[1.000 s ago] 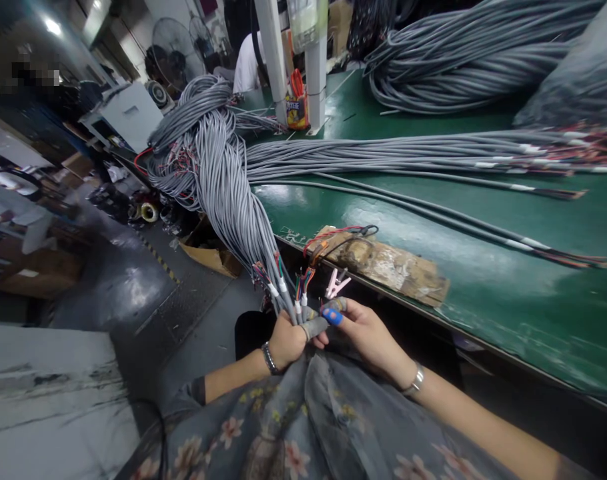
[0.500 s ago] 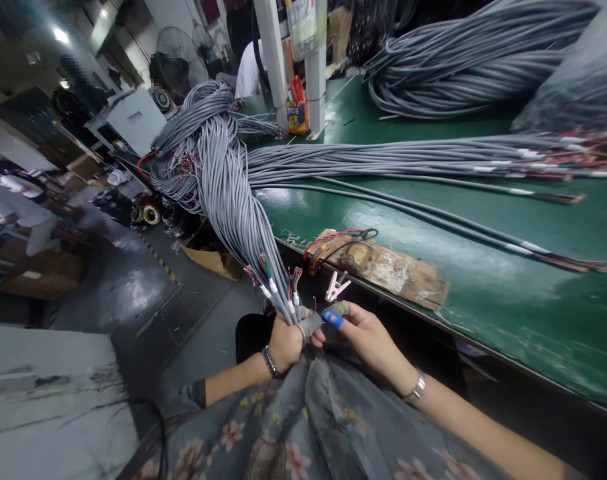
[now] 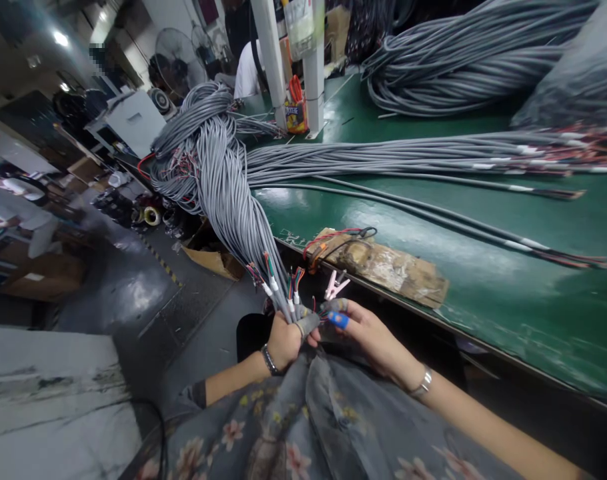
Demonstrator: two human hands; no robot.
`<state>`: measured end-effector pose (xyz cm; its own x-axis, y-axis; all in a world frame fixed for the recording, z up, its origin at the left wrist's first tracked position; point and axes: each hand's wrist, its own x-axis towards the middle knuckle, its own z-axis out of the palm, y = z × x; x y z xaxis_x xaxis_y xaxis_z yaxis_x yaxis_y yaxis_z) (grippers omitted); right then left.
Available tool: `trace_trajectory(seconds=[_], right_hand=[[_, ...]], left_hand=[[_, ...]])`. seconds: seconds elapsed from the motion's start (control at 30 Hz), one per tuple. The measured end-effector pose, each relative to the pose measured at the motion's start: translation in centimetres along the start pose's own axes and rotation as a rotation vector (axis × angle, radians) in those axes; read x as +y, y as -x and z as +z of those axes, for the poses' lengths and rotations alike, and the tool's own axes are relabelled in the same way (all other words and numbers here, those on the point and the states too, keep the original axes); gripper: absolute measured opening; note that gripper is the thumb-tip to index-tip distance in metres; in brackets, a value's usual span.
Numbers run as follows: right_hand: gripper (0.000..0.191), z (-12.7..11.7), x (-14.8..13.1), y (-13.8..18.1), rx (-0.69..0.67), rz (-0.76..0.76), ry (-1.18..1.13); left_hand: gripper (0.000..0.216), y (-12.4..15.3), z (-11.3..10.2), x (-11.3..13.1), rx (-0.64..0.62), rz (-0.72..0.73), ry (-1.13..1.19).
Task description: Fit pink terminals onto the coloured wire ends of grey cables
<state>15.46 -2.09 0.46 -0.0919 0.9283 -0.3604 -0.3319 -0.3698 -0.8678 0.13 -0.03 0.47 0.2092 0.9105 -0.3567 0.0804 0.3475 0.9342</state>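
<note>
My left hand is closed around the ends of a thick bundle of grey cables that hangs off the green table's edge. Short coloured wire ends with white sleeves stick up above my fist. My right hand sits just right of it, thumb and finger wearing a grey and a blue fingertip cover, pinched on thin wire strands beside the left fist. A pink clip hangs just above my right fingers.
A worn cardboard piece with red and black leads lies at the table's edge. More grey cable lies across the table and coils at the back. White posts, a fan and a seated person in white stand beyond.
My right hand has slid a little to the right and down. The left hand keeps its hold on the cable ends. The view has barely shifted.
</note>
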Motion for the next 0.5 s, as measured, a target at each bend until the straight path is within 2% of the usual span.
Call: trace_trajectory(seconds=[0.2,0.4,0.5], right_hand=[[0.036,0.7,0.5,-0.3,-0.009,-0.003,0.003],[0.034,-0.5,0.8,-1.2,0.239,0.037,-0.345],[0.037,-1.1,0.4,-1.0,0.158,0.104,-0.344]], left_hand=[[0.044,0.1,-0.1,0.2,-0.036,-0.012,-0.044],[0.044,0.1,-0.1,0.5,-0.021,-0.034,-0.028],[0.044,0.1,-0.1,0.5,-0.037,-0.044,-0.040]])
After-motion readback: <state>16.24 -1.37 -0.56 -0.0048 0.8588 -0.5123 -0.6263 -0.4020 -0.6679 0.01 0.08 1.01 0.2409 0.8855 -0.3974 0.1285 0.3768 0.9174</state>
